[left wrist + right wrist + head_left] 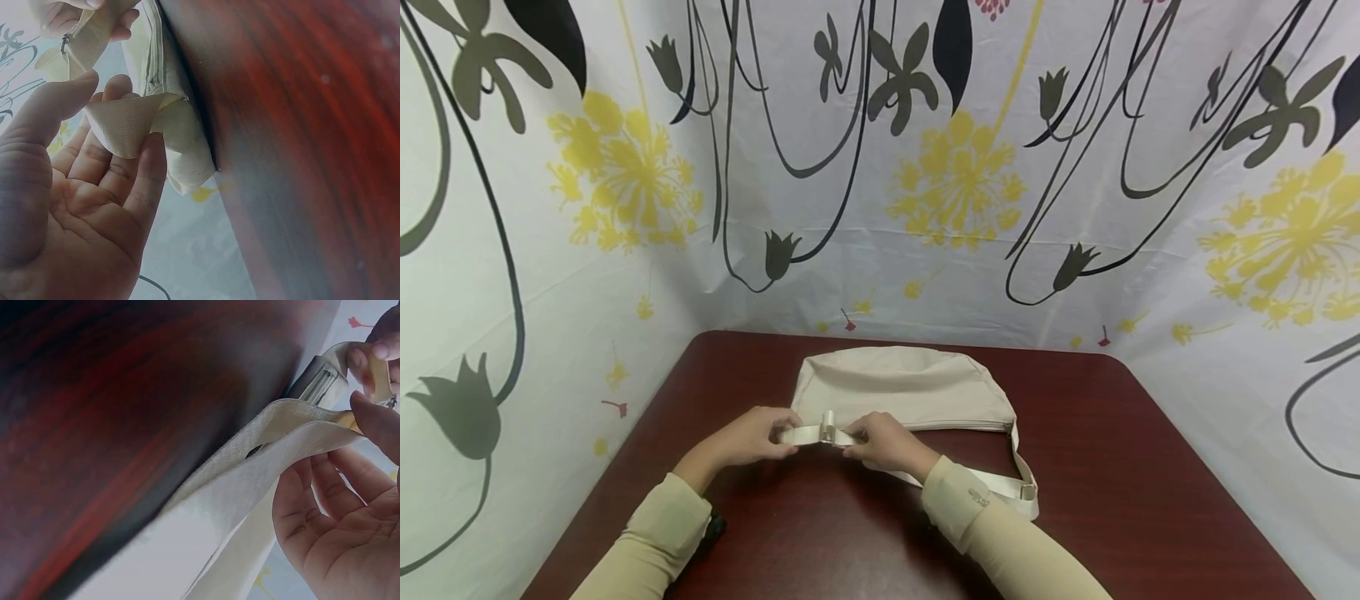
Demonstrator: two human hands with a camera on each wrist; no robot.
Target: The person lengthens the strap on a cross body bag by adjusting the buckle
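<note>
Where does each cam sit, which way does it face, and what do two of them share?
Head: on the head, facing forward and down at the table, bag and backdrop; left hand, right hand and sleeves show.
Left wrist: on that wrist, facing its hand's work on the strap; left palm large, right fingers at top.
Right wrist: likewise; right palm at right, left fingers at upper right.
Shared: both wrist views show strap and both hands.

The bag (pixel 895 387) lies on the table (pixel 820 533), between one and two o'clock from the buckle (pixel 827 428). On the strap (pixel 802 435), the left hand (pixel 756 435) sits at the buckle's nine o'clock, the right hand (pixel 891 442) at three. Cloth (pixel 850 200) hangs behind the table at twelve.
</note>
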